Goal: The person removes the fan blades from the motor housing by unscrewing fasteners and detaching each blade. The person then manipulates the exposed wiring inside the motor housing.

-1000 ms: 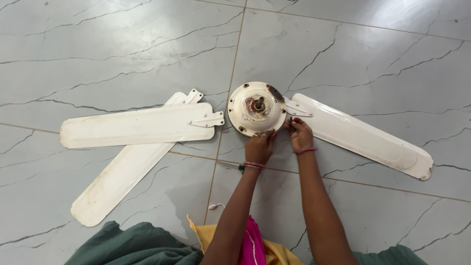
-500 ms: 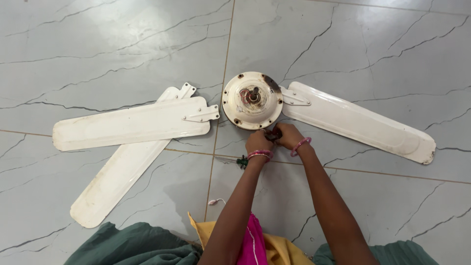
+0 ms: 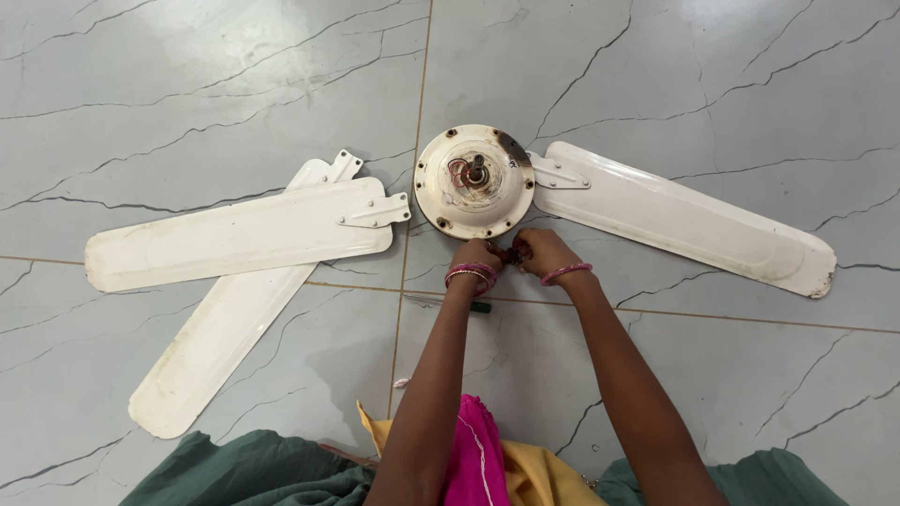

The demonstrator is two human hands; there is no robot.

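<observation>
- Fan motor hub [image 3: 473,181]: round, cream w/ brown rust patches, lying flat on the grey tile floor [image 3: 712,75], centre top of view. Red wire loops + shaft stub show in the middle; small screw holes round the rim.
- One attached blade [image 3: 680,217] runs from the hub's right side out to the right, its bracket touching the rim. Paint is chipped at the far tip.
- Step in hand, as I judge it: you're working a small dark part [image 3: 511,253] just below the hub's near rim, between both hands. Too small to tell what it is.
- Your left hand [image 3: 474,257]: fingers curled in tight, pinching at that part. Your right hand [image 3: 541,253]: also curled, fingertips meeting the left's. Can't tell which hand really carries it.
- Next move prob. calls for a steady fine pinch, wrists low, hub kept from sliding on the slick tile.
- Two loose blades [image 3: 239,242] lie crossed to the left, well apart from your hands, the upper one's bracket near the hub but not joined.
- Small green thing [image 3: 479,306] on the floor under your left wrist. Green, yellow + pink cloth [image 3: 483,464] at the bottom edge.
</observation>
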